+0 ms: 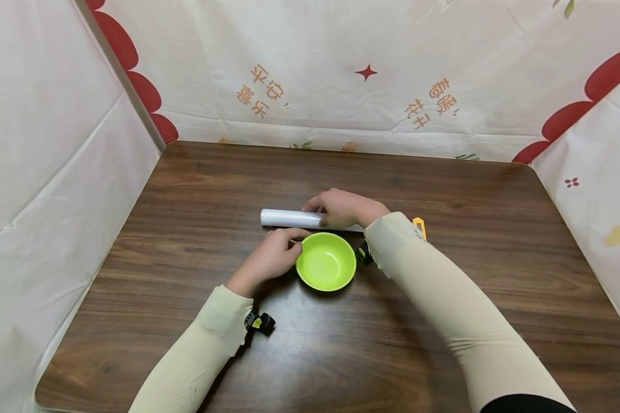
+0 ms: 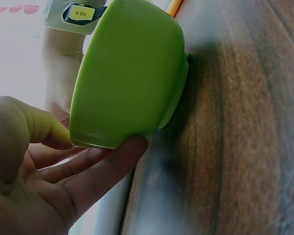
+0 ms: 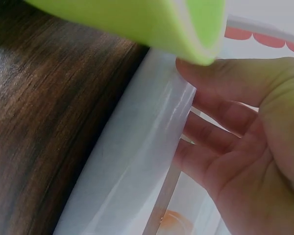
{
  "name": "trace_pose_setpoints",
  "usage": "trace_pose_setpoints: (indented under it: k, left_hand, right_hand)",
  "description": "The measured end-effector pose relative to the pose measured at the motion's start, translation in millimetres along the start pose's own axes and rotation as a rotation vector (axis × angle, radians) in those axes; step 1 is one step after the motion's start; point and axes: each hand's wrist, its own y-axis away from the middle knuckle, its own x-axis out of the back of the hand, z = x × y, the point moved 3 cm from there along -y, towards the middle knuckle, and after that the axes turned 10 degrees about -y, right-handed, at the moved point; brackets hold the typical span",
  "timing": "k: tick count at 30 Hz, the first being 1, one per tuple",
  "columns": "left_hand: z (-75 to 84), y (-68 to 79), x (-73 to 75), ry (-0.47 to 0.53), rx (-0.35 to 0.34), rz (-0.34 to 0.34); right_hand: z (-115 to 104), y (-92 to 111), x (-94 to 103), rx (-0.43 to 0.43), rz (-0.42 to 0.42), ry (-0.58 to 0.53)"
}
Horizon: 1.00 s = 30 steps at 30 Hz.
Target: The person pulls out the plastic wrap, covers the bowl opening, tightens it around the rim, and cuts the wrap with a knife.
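A lime-green bowl [image 1: 325, 263] stands upright on the wooden table. At its left rim is my left hand [image 1: 276, 252], pinching the bowl with the thumb at the rim and fingers against the outer side [image 2: 118, 78]. Just behind the bowl lies a white, shiny roll of plastic film [image 1: 288, 218]. My right hand [image 1: 343, 207] reaches over this roll from behind and holds it between thumb and fingers. In the right wrist view the thumb is close under the bowl's rim, and the fingers are on the far side of the roll [image 3: 132, 142].
A yellow tool [image 1: 419, 225], perhaps a utility knife, lies right of the roll, partly hidden by the right sleeve. The brown wooden table [image 1: 196, 355] carries everything. White printed cloth [image 1: 330, 74] hangs behind it and along both sides.
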Motion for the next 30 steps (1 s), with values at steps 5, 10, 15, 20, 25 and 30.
trace_pose_setpoints:
  k: [5, 10, 15, 20, 25, 30]
  left_hand:
    - [-0.3, -0.6, -1.2, 0.012, 0.004, -0.004]
    - [0.2, -0.5, -1.5, 0.024, 0.005, -0.008]
    - [-1.5, -0.3, -0.4, 0.039, 0.017, -0.02]
    - [-9.2, -0.7, 5.2, 0.136, 0.087, -0.035]
    - [-25.6, -3.6, 14.9, 0.284, 0.169, 0.009]
    - [-46.0, -4.9, 30.3, 0.277, 0.204, 0.13]
  right_hand:
    - [4.2, -0.1, -1.0, -0.014, 0.013, -0.008]
    - [7.9, 1.2, -1.3, -0.031, 0.019, -0.015]
    - [9.4, 1.9, -0.8, -0.04, 0.026, -0.031]
    - [12.0, 1.0, -0.5, -0.042, 0.037, -0.05]
    - [14.0, 0.2, 1.0, -0.008, 0.07, -0.03]
    - [13.7, -0.6, 2.0, 0.031, 0.098, 0.021]
